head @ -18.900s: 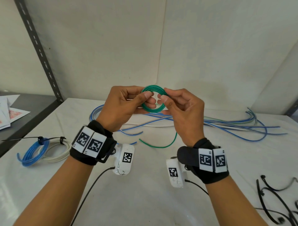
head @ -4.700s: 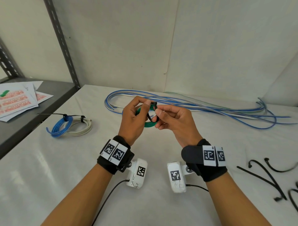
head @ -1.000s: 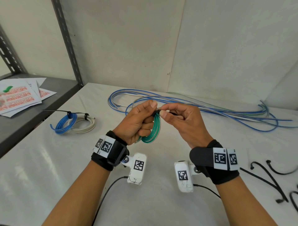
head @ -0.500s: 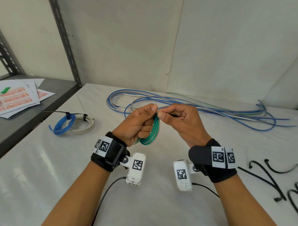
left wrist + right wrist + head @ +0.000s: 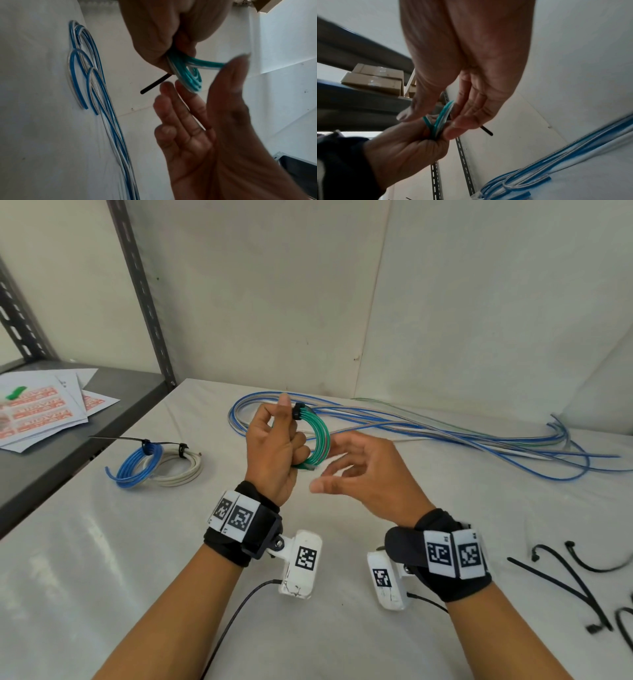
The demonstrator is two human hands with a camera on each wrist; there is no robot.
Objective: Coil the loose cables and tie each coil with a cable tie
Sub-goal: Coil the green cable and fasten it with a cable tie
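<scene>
- Head view: the green coil [image 5: 317, 436] is held upright above the table [image 5: 102, 577] by the left hand [image 5: 274, 453], whose fingers are curled round the coil's left side. The black tie [image 5: 298, 409] is seen cinched round the coil at its 11 o'clock, just beside the raised thumb.
- The right hand [image 5: 370, 477] is seen at the coil's 4 o'clock, fingers loosely spread and gripping nothing; whether a fingertip touches the coil cannot be told here.
- Only here are shown the tied blue coil [image 5: 135, 465] and white coil [image 5: 178, 467], touching each other at the hands' 9 o'clock, the papers [image 5: 41, 412] on the shelf at 10 o'clock, the loose cables [image 5: 445, 433] at 2 o'clock, and the spare ties [image 5: 565, 577] at 4 o'clock.
- Left wrist view: the green coil [image 5: 187, 73] is seen pinched at its top under the curled left fingers [image 5: 154, 40]. The tie's free tail [image 5: 154, 84], hidden in the head view, is shown sticking out toward 8 o'clock.
- The right hand [image 5: 214, 128] is shown palm-on, fingers straight and close together, their tips just beside the coil; the thumb tip appears to touch its outer loop.
- Right wrist view: the coil [image 5: 440, 120] is seen edge-on between the right thumb and fingers [image 5: 465, 121], which stand apart round it. It is gripped from below by the left hand [image 5: 406, 148]. The tail [image 5: 486, 130] points toward 4 o'clock.
- Only here are boxes [image 5: 373, 79] on a shelf seen.
</scene>
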